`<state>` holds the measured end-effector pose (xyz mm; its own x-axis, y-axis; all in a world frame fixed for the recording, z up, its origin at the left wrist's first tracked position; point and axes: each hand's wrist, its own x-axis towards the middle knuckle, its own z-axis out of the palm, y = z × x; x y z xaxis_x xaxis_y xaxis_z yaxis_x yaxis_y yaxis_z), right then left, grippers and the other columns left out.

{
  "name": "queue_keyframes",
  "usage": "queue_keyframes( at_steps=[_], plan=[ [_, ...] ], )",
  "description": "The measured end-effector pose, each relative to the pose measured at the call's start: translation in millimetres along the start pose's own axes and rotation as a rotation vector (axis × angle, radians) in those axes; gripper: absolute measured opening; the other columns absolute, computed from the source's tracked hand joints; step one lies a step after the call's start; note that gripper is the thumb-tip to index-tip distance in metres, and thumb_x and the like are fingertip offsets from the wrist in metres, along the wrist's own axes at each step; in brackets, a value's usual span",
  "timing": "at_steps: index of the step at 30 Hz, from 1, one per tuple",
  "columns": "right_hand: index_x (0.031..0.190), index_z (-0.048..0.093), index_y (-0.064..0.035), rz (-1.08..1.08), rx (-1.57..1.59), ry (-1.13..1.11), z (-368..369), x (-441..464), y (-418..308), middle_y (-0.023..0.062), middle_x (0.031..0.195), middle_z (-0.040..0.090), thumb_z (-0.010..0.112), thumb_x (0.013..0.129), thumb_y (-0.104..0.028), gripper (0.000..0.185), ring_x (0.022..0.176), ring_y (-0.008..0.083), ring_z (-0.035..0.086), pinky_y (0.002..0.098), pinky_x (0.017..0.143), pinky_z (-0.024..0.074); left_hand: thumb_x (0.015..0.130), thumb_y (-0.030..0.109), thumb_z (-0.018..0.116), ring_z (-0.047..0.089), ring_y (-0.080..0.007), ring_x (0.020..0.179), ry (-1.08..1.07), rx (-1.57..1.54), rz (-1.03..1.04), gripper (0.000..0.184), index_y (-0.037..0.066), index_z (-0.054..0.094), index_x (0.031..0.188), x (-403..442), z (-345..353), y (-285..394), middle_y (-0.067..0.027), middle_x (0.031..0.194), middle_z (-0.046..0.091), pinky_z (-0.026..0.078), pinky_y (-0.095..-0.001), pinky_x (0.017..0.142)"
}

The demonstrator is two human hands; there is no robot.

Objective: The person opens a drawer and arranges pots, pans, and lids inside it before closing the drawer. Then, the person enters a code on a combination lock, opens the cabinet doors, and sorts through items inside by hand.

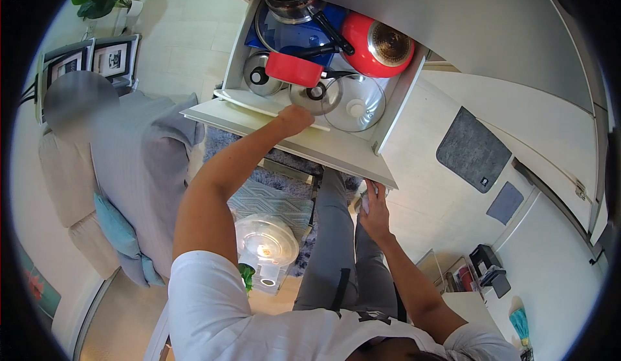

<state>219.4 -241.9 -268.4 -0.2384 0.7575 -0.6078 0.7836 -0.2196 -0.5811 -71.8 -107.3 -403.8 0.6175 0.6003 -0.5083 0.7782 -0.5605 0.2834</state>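
Note:
My left hand (295,119) is closed on a thin white board (249,104), which stands on edge just inside the front panel (291,142) of an open drawer. Glass lids (354,107) lie beside this hand. A red pan (294,69) and an upturned red pan (378,44) sit behind them, with a steel pot (289,7) at the back. At the right end of the front panel is my right hand (374,213), its fingers bent around something pale that I cannot make out, fingertips at the panel's edge.
A couch (132,148) with blue cushions stands at the left, where a blurred head of a person shows. Below the drawer are a shaggy rug (223,140) and a lit round clear object (265,239). Grey mats (473,149) lie at the right.

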Motion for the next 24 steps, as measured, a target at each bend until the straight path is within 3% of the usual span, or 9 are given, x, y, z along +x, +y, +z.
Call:
queue_keyframes(
  at_steps=[3,9,12,13,14,17,20,22,24],
  plan=[
    [0.135,0.031,-0.0100,-0.045,-0.013,0.019,1,-1,5,0.0146,0.129,0.030,0.061,0.063,0.006,0.080,0.111,0.0372,0.044,0.0408,0.086,0.0464,0.074,0.011,0.053,0.064,-0.0316,0.073,-0.096,0.019,0.005,0.010,0.005,0.061,0.078,-8,8,10,-0.0134,0.072,0.063,0.052,-0.0395,0.063],
    [0.135,0.031,-0.0128,-0.017,-0.017,-0.035,-4,-2,6,0.0153,0.131,0.031,0.061,0.068,0.001,0.075,0.116,0.0380,0.041,0.0414,0.090,0.0435,0.075,0.010,0.055,0.064,-0.0317,0.080,-0.229,0.044,-0.318,0.016,0.000,0.060,0.087,-1,3,30,-0.0149,0.082,0.064,0.052,-0.0382,0.069],
    [0.133,0.034,-0.0122,-0.159,0.057,0.015,-14,-8,19,0.0161,0.129,0.035,0.061,0.071,-0.002,0.069,0.116,0.0358,0.042,0.0405,0.091,0.0422,0.077,0.035,0.058,0.059,-0.0360,0.094,-0.242,-0.216,-0.145,0.047,-0.003,0.054,0.104,0,11,6,-0.0220,0.095,0.061,0.045,-0.0407,0.085],
    [0.125,0.045,-0.0094,-0.158,0.148,0.042,-22,-9,24,0.0177,0.124,0.042,0.061,0.073,-0.005,0.054,0.113,0.0347,0.044,0.0395,0.090,0.0415,0.077,0.047,0.058,0.056,-0.0379,0.098,-0.313,-0.283,-0.122,0.060,-0.004,0.052,0.108,-4,-5,6,-0.0242,0.099,0.060,0.042,-0.0420,0.089],
    [0.112,0.055,-0.0058,-0.052,0.201,0.030,-36,-12,27,0.0134,0.112,0.054,0.062,0.076,-0.008,0.036,0.102,0.0290,0.054,0.0353,0.085,0.0446,0.070,0.067,0.053,0.057,-0.0379,0.096,-0.252,-0.383,-0.184,0.076,-0.005,0.060,0.093,-10,-1,9,-0.0258,0.099,0.060,0.042,-0.0447,0.088],
    [0.100,0.059,-0.0035,0.383,0.956,0.093,-117,-25,2,0.0055,0.088,0.063,0.061,0.082,-0.011,0.020,0.083,0.0159,0.061,0.0284,0.075,0.0482,0.073,0.070,0.046,0.054,-0.0386,0.102,-0.259,-0.398,-0.236,0.084,-0.007,0.056,0.103,-18,-5,17,-0.0292,0.107,0.055,0.041,-0.0454,0.088],
    [0.105,0.056,-0.0042,0.281,1.407,0.397,-218,-52,-5,0.0093,0.095,0.061,0.057,0.084,-0.009,0.022,0.089,0.0186,0.060,0.0304,0.078,0.0478,0.077,0.064,0.046,0.052,-0.0367,0.104,-0.027,-0.363,-0.209,0.071,0.000,0.054,0.106,-12,26,20,-0.0243,0.110,0.055,0.038,-0.0535,0.085],
    [0.118,0.042,-0.0069,0.001,1.533,0.573,-300,-91,-35,0.0115,0.108,0.055,0.054,0.081,-0.009,0.039,0.100,0.0246,0.055,0.0363,0.089,0.0428,0.079,0.064,0.044,0.053,-0.0355,0.104,-0.029,-0.342,-0.267,0.070,0.001,0.054,0.108,-10,18,29,-0.0221,0.109,0.056,0.038,-0.0585,0.081],
    [0.115,0.043,-0.0086,-0.386,1.457,0.723,-365,-127,-41,0.0127,0.111,0.052,0.055,0.076,-0.007,0.041,0.102,0.0253,0.053,0.0370,0.089,0.0423,0.080,0.063,0.044,0.054,-0.0369,0.101,0.070,-0.412,-0.299,0.068,0.001,0.057,0.104,-20,10,38,-0.0221,0.106,0.057,0.040,-0.0553,0.081]
  ],
)
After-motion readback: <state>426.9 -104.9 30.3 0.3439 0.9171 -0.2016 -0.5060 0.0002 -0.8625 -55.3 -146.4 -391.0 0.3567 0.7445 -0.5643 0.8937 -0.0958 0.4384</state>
